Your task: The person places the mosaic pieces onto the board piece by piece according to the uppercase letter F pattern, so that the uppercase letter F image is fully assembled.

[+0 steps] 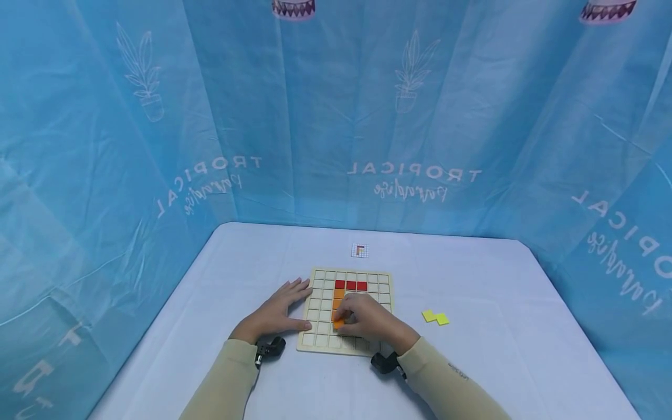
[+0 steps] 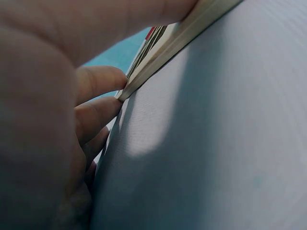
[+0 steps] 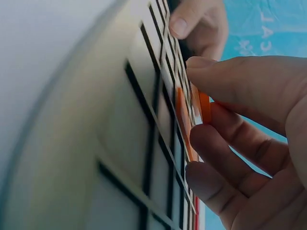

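Observation:
A pale wooden grid board [image 1: 321, 343] lies on the white table. My left hand [image 1: 277, 308] rests at its left edge, fingers extended, thumb on the near-left part; the left wrist view shows its fingertips [image 2: 117, 79] right at the board's side. A row of red squares [image 1: 351, 285] sits in the upper grid, and orange squares [image 1: 339, 293] run down from its left end. Over the lower end of that column, my right hand [image 1: 367, 318] pinches an orange puzzle piece [image 3: 205, 108] between thumb and fingers, close above the board. My fingers partly hide the column and the piece.
A yellow stepped piece [image 1: 436, 317] lies on the table right of the board. Behind the board is a small printed pattern card [image 1: 360, 251]. Blue printed curtains [image 1: 336, 116] hang around the table's back and sides.

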Demonstrator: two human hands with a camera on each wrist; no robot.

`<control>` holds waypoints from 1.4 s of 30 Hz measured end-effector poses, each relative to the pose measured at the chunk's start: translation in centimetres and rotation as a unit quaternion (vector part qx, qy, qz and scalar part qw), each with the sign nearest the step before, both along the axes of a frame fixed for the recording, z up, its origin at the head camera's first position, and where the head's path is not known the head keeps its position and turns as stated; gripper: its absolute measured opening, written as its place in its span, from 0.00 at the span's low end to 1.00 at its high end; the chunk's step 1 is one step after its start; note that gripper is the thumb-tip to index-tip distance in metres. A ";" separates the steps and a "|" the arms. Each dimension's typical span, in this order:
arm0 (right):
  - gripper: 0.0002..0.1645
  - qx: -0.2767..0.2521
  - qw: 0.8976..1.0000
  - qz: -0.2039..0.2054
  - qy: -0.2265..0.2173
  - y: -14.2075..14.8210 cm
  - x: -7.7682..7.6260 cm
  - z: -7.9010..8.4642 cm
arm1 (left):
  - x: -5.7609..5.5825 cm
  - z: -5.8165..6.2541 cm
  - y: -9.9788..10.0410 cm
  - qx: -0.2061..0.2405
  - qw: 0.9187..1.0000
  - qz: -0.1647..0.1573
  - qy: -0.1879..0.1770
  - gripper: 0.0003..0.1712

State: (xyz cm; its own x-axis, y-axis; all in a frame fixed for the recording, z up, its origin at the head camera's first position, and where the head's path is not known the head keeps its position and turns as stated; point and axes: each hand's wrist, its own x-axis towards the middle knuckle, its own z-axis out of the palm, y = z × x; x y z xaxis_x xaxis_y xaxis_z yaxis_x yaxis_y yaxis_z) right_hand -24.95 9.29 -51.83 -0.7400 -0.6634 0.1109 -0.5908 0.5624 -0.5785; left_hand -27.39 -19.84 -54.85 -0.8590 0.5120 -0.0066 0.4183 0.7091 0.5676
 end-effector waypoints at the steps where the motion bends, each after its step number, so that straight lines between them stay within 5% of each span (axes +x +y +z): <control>1: 0.10 0.005 1.000 0.002 0.004 -0.2 0.1 -0.1 | 0.0 0.0 0.0 0.000 1.000 0.000 0.000 0.59; 22: 0.12 -0.004 0.999 -0.038 0.016 -0.3 1.0 -0.7 | -0.2 -0.1 -0.2 -0.002 1.000 -0.003 0.009 0.59; 31: 0.15 -0.098 0.990 -0.097 0.016 6.1 -0.8 0.9 | -0.1 -0.1 0.2 0.006 1.000 0.006 0.006 0.60; 42: 0.19 -0.072 0.986 -0.149 -0.002 15.7 -1.4 1.3 | 0.1 0.0 0.0 0.013 1.000 0.006 0.000 0.60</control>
